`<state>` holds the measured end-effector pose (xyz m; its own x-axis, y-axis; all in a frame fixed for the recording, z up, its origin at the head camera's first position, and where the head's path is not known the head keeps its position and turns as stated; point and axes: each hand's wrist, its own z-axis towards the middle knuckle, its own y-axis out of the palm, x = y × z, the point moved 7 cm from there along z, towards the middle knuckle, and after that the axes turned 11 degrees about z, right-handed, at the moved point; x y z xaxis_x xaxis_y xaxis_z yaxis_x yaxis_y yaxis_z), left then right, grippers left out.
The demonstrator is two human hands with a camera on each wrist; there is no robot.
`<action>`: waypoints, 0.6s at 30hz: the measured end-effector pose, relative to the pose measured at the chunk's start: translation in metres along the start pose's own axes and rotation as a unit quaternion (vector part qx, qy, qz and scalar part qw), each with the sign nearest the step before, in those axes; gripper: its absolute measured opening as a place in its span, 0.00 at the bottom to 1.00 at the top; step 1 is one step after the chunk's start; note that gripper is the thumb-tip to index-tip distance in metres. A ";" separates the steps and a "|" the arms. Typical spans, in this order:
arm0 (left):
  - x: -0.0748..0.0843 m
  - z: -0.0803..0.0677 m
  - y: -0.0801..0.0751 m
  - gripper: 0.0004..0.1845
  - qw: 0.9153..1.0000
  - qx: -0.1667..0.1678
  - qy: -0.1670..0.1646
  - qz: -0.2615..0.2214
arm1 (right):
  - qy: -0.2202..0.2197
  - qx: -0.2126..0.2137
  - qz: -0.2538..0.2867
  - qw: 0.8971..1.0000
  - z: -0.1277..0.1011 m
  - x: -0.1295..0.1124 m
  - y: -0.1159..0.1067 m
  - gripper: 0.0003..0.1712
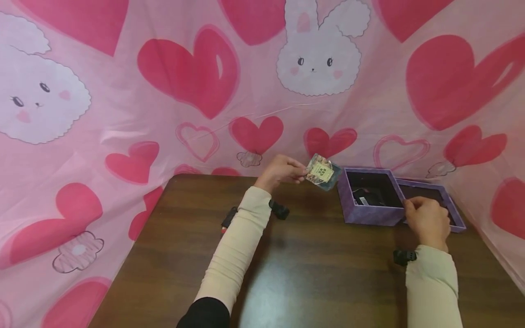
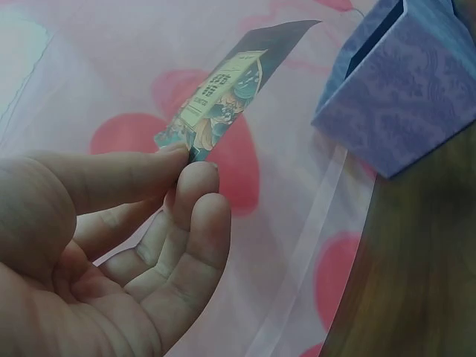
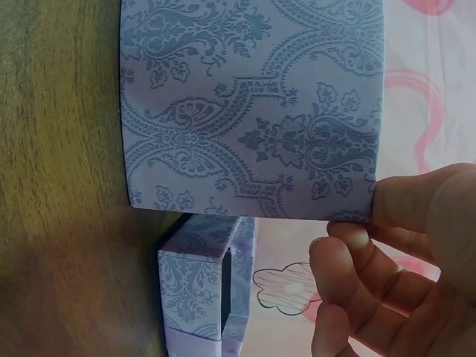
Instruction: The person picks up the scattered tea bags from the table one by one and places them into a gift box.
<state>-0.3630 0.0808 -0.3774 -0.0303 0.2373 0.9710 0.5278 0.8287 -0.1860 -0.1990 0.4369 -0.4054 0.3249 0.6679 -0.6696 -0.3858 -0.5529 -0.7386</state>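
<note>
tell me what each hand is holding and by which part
In the head view, the left hand pinches a small printed packet by its left edge; the right hand grips the purple box at its upper near right corner.

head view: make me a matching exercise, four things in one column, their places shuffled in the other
1. thin dark packet with a yellowish label
2. deep purple patterned box
3. shallow purple rectangular lid
4. small black-and-red object

A. partly hidden by the beige left sleeve
B. immediately right of the box
C. pinched by the left hand
D. gripped at a corner by the right hand

Pairs: 1-C, 2-D, 3-B, 4-A
</note>
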 end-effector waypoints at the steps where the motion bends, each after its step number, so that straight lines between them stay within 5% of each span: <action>1: 0.001 0.001 0.003 0.09 1.000 0.000 0.000 -0.004 | 0.000 0.001 0.000 1.000 0.000 0.000 0.000 0.24; 18: 0.009 0.021 0.057 0.07 0.999 -0.027 0.022 -0.029 | 0.004 0.004 0.005 1.000 -0.001 0.001 0.000 0.24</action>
<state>-0.3506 0.1406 -0.3828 -0.0254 0.1672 0.9856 0.5709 0.8118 -0.1230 -0.1981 0.4373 -0.4059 0.3276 0.6592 -0.6768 -0.3957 -0.5548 -0.7319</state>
